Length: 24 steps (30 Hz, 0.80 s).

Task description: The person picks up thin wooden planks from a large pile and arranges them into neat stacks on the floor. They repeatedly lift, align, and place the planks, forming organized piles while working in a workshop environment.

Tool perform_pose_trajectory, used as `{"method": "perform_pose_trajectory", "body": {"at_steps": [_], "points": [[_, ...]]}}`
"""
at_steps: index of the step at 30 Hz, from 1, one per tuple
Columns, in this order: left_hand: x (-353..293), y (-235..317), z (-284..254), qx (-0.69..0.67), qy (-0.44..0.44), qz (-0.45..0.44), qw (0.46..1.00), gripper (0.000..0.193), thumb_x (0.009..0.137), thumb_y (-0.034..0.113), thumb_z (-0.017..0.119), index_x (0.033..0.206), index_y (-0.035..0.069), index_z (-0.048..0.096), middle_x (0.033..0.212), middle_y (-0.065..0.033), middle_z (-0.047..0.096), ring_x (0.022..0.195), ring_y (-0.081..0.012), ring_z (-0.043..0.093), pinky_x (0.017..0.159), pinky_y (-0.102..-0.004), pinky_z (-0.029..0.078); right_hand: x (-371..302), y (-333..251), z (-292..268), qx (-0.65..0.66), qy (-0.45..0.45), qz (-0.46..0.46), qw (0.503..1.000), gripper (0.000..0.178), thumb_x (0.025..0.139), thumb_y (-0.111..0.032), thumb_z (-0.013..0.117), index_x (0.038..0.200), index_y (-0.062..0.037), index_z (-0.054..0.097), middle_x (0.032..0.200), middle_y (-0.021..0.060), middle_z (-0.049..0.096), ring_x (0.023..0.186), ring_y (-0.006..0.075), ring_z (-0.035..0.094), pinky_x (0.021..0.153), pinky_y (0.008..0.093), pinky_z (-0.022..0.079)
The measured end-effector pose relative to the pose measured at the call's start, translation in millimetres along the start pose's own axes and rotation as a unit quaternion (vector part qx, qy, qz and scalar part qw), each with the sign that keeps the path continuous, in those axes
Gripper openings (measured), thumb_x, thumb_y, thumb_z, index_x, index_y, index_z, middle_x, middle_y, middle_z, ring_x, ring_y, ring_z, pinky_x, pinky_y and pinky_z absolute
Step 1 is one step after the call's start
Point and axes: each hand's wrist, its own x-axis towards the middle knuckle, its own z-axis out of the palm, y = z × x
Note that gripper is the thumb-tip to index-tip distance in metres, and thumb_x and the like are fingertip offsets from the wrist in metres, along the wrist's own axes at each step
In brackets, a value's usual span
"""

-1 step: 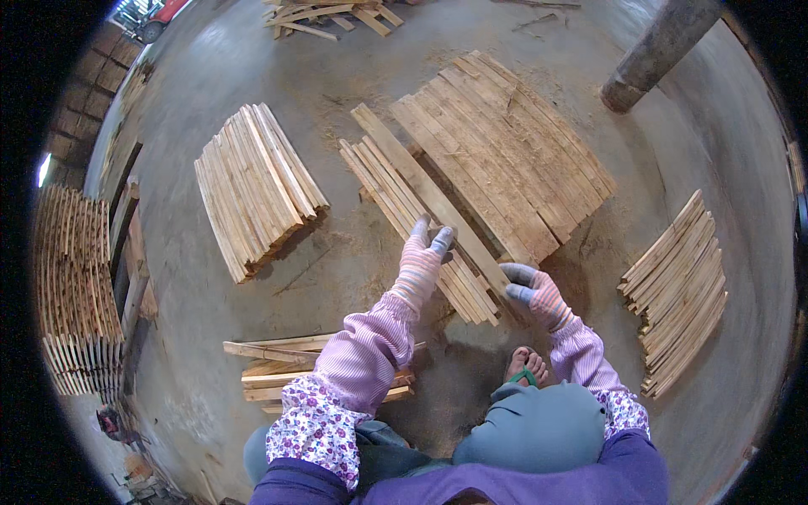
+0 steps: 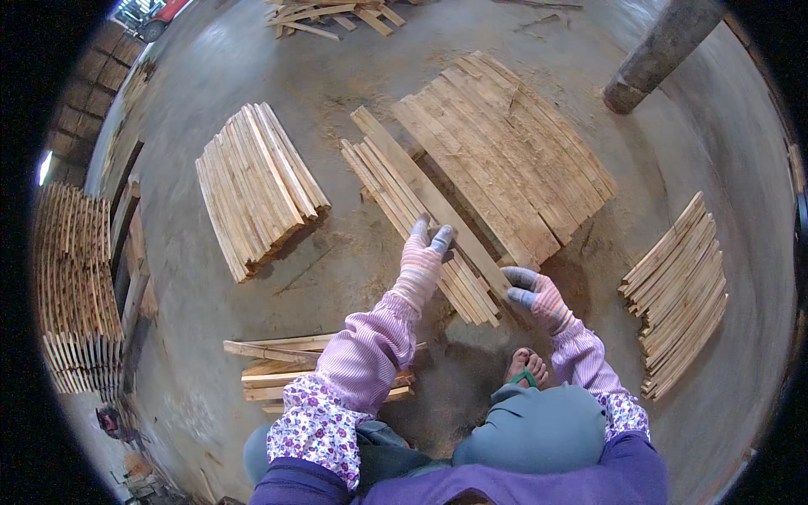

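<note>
A long flat wooden plank (image 2: 433, 198) slants across the middle, its near end towards me. My left hand (image 2: 425, 257), in a striped glove with grey fingertips, grips the plank's left edge; part of its fingers is hidden. Around the near end of the same plank curl the thumb and fingers of my right hand (image 2: 540, 296), gloved alike. Beneath and left of the plank lies a row of narrow wooden strips (image 2: 383, 181), partly covered by my left hand. Just right of the plank, past a dark gap, is a wide stack of boards (image 2: 505, 156).
Pale strips form a neat stack (image 2: 259, 185) on the left and another pile (image 2: 677, 299) on the right. Loose offcuts (image 2: 282, 380) lie near my left forearm. A round pillar (image 2: 656, 59) stands far right. More slats (image 2: 76, 295) are stacked at far left. Sawdust dots the concrete floor.
</note>
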Motion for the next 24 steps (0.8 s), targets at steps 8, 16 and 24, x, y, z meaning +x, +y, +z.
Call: {"method": "perform_pose_trajectory", "body": {"at_steps": [8,16,24], "points": [[26,88,-62,-0.07,0.188,0.098,0.975,0.029,0.095,0.022,0.065,0.116,0.003,0.059,0.089,-0.0039,0.06,0.079,-0.0181,0.057,0.074,-0.0347,0.051,-14,0,24,-0.076,-0.145,0.029,0.986,0.047,0.087,-0.012,0.074,0.131,0.0002,0.061,0.121,0.0076,0.069,0.112,0.0155,0.062,0.1,0.0324,0.049],[-3,186,-169,0.367,0.041,0.01,0.929,0.04,0.094,0.026,0.053,0.13,0.008,0.06,0.091,-0.0095,0.065,0.077,-0.0224,0.064,0.071,-0.0346,0.056,61,-45,0,-0.689,0.151,0.001,0.709,0.066,0.086,-0.038,0.073,0.142,-0.0112,0.05,0.137,0.0212,0.056,0.126,0.0377,0.054,0.106,0.0452,0.044],[-88,25,-327,0.758,-0.088,-0.107,0.638,0.041,0.095,0.026,0.052,0.135,0.02,0.056,0.126,-0.0182,0.064,0.119,-0.0388,0.057,0.101,-0.0455,0.047,100,-20,-25,-0.522,0.153,-0.005,0.839,0.042,0.084,-0.019,0.071,0.124,-0.0064,0.066,0.115,0.0183,0.07,0.107,0.0325,0.067,0.094,0.0412,0.051]]}}
